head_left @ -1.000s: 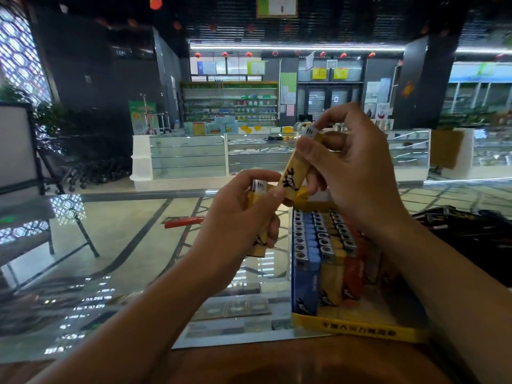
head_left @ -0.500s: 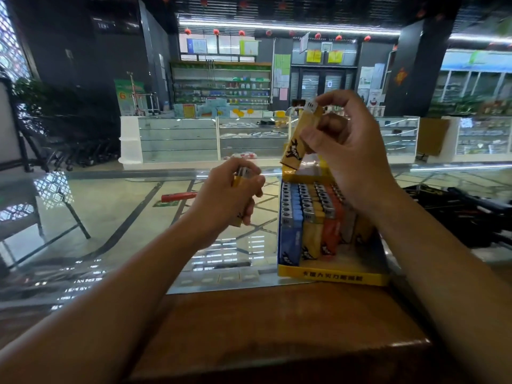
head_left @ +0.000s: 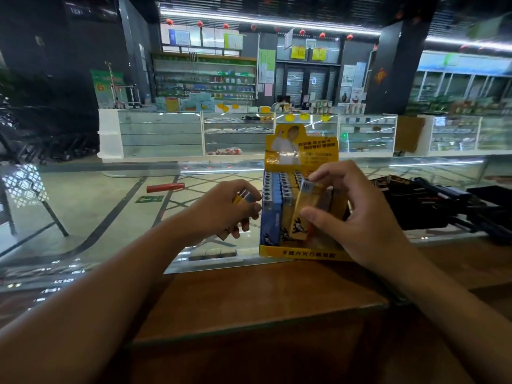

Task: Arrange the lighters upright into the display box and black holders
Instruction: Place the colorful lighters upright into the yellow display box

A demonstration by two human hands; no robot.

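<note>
Both hands hold lighters at the box.
Right hand [head_left: 368, 217] fingers pinch a yellow lighter [head_left: 303, 210], near upright at the box [head_left: 302, 253] front on the bench [head_left: 249, 295]; left hand [head_left: 224, 212] fingers curl around another lighter [head_left: 241, 197], just left of the box.

The yellow display box [head_left: 302, 254] carries a line of black Chinese characters on its front lip, too blurred to read. Its back card [head_left: 302, 146] has more red and white characters, also unreadable. A green floor sign [head_left: 149, 199] is illegible too.
</note>
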